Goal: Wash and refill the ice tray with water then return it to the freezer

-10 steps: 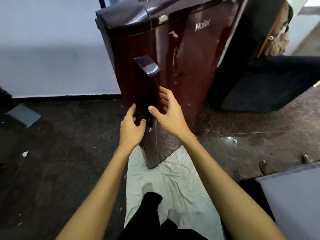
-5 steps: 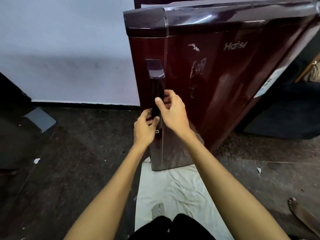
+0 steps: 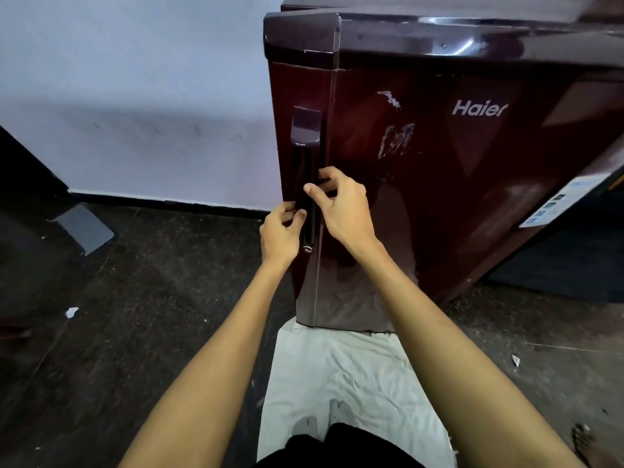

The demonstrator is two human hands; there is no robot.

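The ice tray was not in view; by the task it presumably sat inside the closed fridge [image 3: 456, 170], behind the door that both hands were working on. Judged unseen, such a tray would be light and fairly stiff, slick when wet and prone to spill once filled, so it would want a level hold at both ends. The door itself looked heavy and glossy, likely held by a seal, and the sensible place to pull was the long dark handle [image 3: 305, 184] along its left edge.

The left hand [image 3: 279, 233] gripped the lower handle, its fingers [image 3: 287, 207] curled round from the left side and the thumb pressed on the front. The right hand [image 3: 344, 206] sat just above and to the right, its fingers [image 3: 326, 182] bent and hooked behind the handle's right edge, thumb laid across the front. A small round lock [image 3: 307, 248] lay just below the left thumb.

Beneath the wrists, a crumpled white cloth [image 3: 354, 376] covered the dark floor [image 3: 152, 315] at the fridge's foot. Left of the fingers stood a pale wall [image 3: 135, 113].
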